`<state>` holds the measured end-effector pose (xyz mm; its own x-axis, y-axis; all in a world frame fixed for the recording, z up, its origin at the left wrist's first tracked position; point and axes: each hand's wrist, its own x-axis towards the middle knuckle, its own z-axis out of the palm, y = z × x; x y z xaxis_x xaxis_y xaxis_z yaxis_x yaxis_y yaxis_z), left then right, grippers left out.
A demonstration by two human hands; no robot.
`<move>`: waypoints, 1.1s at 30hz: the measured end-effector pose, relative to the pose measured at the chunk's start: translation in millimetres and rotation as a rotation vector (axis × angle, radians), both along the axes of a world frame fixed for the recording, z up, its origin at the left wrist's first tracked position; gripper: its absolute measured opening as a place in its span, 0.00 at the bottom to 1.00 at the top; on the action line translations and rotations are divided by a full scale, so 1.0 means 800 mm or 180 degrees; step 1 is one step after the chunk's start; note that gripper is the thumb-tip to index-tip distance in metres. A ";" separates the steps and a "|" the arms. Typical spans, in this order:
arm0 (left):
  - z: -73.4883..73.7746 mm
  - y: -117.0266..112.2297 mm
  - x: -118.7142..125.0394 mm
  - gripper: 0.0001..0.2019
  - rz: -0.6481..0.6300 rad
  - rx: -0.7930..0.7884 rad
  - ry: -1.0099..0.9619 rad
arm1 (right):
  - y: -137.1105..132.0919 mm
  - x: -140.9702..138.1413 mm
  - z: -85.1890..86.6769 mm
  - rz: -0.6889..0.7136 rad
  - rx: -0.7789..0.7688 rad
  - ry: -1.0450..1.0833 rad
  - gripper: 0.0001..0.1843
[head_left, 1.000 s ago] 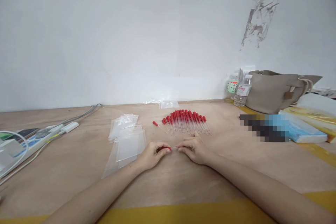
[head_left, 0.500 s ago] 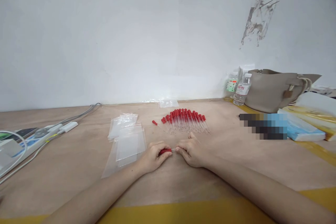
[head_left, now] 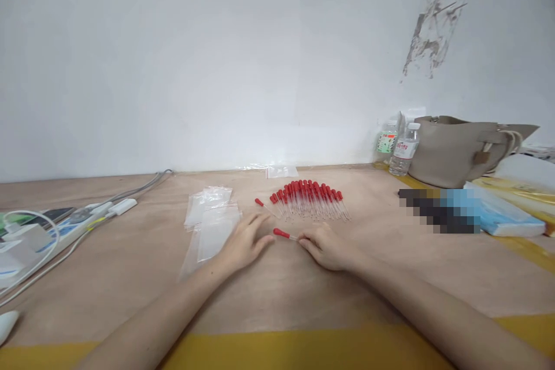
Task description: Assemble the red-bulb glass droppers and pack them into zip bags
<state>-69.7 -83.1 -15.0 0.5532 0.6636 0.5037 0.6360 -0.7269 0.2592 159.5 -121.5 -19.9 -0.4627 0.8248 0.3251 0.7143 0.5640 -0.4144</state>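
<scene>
Between my hands is a glass dropper (head_left: 282, 233) with a red rubber bulb pointing left. My right hand (head_left: 325, 245) is closed on its clear tube, whose far end is hidden in the fingers. My left hand (head_left: 246, 243) is off the bulb, open, thumb and fingers apart, close to a single dropper (head_left: 260, 203) lying by itself. Just beyond the hands a fanned pile of red-bulbed droppers (head_left: 307, 193) lies with the bulbs toward the wall and the tubes toward me. Clear zip bags (head_left: 212, 222) lie in overlapping layers left of my left hand.
A power strip (head_left: 65, 230) with plugs and cables lies at the left. Another clear bag (head_left: 281, 171) rests by the wall. At the right stand a plastic bottle (head_left: 404, 150) and a grey-brown handbag (head_left: 455, 153), with a blue-and-white packet (head_left: 507, 217) in front of them.
My left hand has let go of the red bulb and moved left, its fingers opening. The right hand keeps its hold on the tube. The view has shifted slightly.
</scene>
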 end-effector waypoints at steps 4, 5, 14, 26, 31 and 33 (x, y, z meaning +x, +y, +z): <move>0.003 0.017 -0.027 0.17 0.0795 -0.0056 0.0423 | 0.019 0.007 0.008 -0.0645 -0.0555 0.0416 0.12; 0.003 0.020 -0.030 0.17 0.0911 -0.0115 0.0584 | 0.027 0.005 0.010 -0.0842 -0.0656 0.0459 0.12; 0.022 0.026 -0.055 0.17 0.1873 -0.0435 0.1378 | 0.115 -0.069 0.025 -0.2019 -0.0040 -0.0447 0.15; 0.016 0.048 -0.094 0.27 0.1990 -0.1095 0.0886 | 0.141 -0.106 0.015 -0.2263 -0.0340 -0.0533 0.15; 0.011 0.060 -0.107 0.29 0.2065 -0.1079 0.0381 | 0.137 -0.104 0.015 -0.2222 -0.0264 -0.0595 0.19; 0.010 0.063 -0.110 0.28 0.2103 -0.1056 0.0208 | 0.132 -0.098 0.016 -0.2199 -0.0216 -0.0630 0.20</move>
